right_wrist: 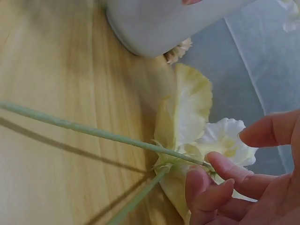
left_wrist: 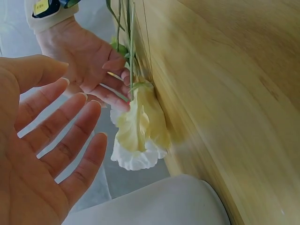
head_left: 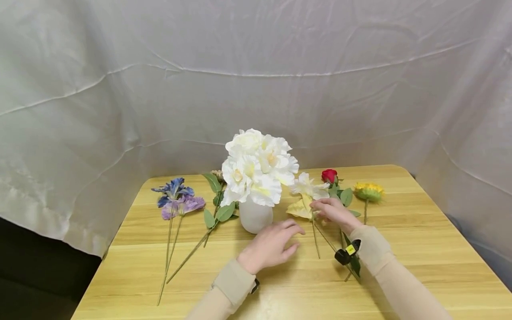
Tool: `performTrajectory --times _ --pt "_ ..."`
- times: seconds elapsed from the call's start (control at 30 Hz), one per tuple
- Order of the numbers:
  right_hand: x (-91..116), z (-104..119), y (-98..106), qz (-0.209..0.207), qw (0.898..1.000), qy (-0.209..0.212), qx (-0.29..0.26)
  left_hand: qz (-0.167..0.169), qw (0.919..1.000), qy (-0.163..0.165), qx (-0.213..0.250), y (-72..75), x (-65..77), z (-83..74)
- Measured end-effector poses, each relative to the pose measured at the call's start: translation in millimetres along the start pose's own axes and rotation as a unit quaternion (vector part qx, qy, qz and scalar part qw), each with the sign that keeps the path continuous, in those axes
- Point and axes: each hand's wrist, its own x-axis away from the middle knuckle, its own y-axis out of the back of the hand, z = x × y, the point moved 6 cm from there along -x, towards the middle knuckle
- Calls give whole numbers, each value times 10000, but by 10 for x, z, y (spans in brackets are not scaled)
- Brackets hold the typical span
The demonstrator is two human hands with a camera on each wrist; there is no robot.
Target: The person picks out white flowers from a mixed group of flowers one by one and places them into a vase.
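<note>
Several white artificial flowers [head_left: 258,166] fill a white vase [head_left: 255,218] mid-table. My left hand [head_left: 272,244] is in front of the vase, its fingers spread and holding nothing in the left wrist view. Right of the vase lie a pale yellow flower [head_left: 298,210] and a white flower [head_left: 311,187] with thin green stems. My right hand [head_left: 334,211] reaches over them. In the right wrist view its fingertips [right_wrist: 216,160] touch a stem [right_wrist: 93,131] just below a bloom, while the thumb [right_wrist: 269,130] stays apart from it.
A red rose [head_left: 330,175] and a yellow sunflower [head_left: 368,191] lie at the right. To the left are a blue flower [head_left: 174,190], a purple flower [head_left: 184,206] and a leafy stem [head_left: 193,251]. Grey cloth [head_left: 256,102] hangs behind the wooden table [head_left: 132,266].
</note>
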Motion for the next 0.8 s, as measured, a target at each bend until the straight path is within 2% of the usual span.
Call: performTrajectory --times 0.27,0.43,0.57,0.7,0.8 --pt "-7 -30 -25 102 9999 -76 -9 41 10000 34 -9 0 4 5" --pt "12 -81 -2 -10 9983 -322 -482 17 10000 52 51 11 12 17" --pt "29 -90 0 -10 9954 -299 -907 -30 9999 72 150 18 16 31" --pt "31 -98 -28 92 9842 -261 -1748 -32 9998 76 191 26 16 30" --pt "30 -114 -70 288 9657 -375 -2553 -23 9997 69 212 34 16 23"
